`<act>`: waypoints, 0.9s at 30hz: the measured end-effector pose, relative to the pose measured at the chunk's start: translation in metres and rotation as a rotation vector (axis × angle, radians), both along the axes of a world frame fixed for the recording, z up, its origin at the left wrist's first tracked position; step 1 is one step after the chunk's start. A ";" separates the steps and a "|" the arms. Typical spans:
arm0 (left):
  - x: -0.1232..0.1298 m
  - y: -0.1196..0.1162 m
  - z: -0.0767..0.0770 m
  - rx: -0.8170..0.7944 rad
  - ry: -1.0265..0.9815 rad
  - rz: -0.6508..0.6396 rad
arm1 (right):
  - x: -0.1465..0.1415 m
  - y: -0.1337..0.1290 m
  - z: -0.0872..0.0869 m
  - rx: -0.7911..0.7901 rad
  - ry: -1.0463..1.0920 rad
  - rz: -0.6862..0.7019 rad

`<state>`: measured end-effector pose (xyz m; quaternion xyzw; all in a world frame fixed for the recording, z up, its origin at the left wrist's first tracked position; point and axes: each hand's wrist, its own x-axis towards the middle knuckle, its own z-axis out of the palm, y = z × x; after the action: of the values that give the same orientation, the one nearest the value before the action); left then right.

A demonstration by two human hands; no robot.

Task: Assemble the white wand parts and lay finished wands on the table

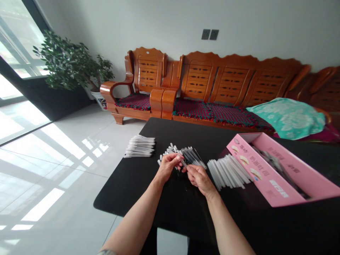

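Observation:
My left hand (pixel 170 165) and my right hand (pixel 198 178) meet over the black table, both closed on one small pale pen part (pixel 183 163) held between the fingertips. Its exact shape is partly covered by the fingers. Just behind my left hand lie several white pen caps (pixel 172 147). Dark-tipped pen refills (pixel 193 156) are fanned out beyond my right hand. To the right of that hand is a row of translucent white pen barrels (pixel 228 171). At the table's left edge rests a stack of white pens with dark ends (pixel 140 146).
An open pink cardboard box (pixel 265 177) with dark contents stands on the table (pixel 127 187) at the right. Behind the table runs a wooden sofa (pixel 220 78) with a turquoise cloth (pixel 289 117) on it. A potted plant (pixel 71 63) is at the far left.

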<state>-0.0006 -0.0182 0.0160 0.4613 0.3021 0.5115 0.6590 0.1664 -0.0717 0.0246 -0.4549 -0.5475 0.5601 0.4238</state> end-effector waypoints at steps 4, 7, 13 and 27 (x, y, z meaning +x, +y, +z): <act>-0.002 0.004 -0.004 -0.013 -0.024 0.038 | -0.009 0.001 0.004 0.313 -0.297 -0.140; -0.004 0.004 -0.001 -0.005 -0.057 0.016 | -0.014 0.000 0.004 0.250 -0.235 -0.151; -0.002 0.001 0.001 0.002 -0.052 -0.044 | -0.010 -0.001 0.000 0.013 -0.030 0.005; -0.010 0.010 0.000 0.091 0.036 0.353 | 0.004 0.005 -0.016 0.543 -0.640 -0.459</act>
<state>-0.0109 -0.0080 0.0165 0.4394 0.3668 0.6241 0.5319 0.1708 -0.0671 0.0091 -0.5866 -0.6625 0.1205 0.4500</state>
